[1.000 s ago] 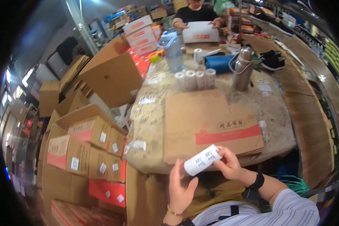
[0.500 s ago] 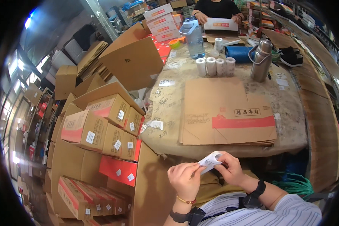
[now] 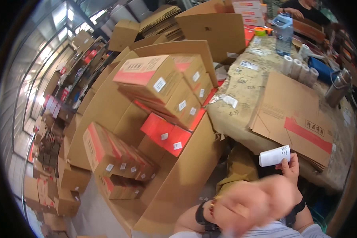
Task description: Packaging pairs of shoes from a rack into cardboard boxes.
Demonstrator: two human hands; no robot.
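My right hand (image 3: 291, 168) grips a roll of white printed labels (image 3: 269, 157) near the table's front edge. My left hand (image 3: 252, 204) is raised close in front of me, smeared by motion. Whether anything is between its fingers does not show. Just beyond the label roll lies a stack of flat brown cardboard (image 3: 291, 109) with a red band. To the left, a large open carton (image 3: 186, 172) holds brown-and-red boxes (image 3: 148, 77) and red boxes (image 3: 165, 134), several bearing white labels.
On the cloth-covered table (image 3: 230, 119) stand several white rolls (image 3: 296, 68), a large water bottle (image 3: 284, 35) and a metal flask (image 3: 338, 87). Another tall open carton (image 3: 212, 35) is beyond. Shelves and stacked boxes line the far left. A person (image 3: 305, 11) is behind the table.
My view has turned to the left, toward the large carton. My left hand has come off the label roll and up toward me, while the right hand keeps hold of it.
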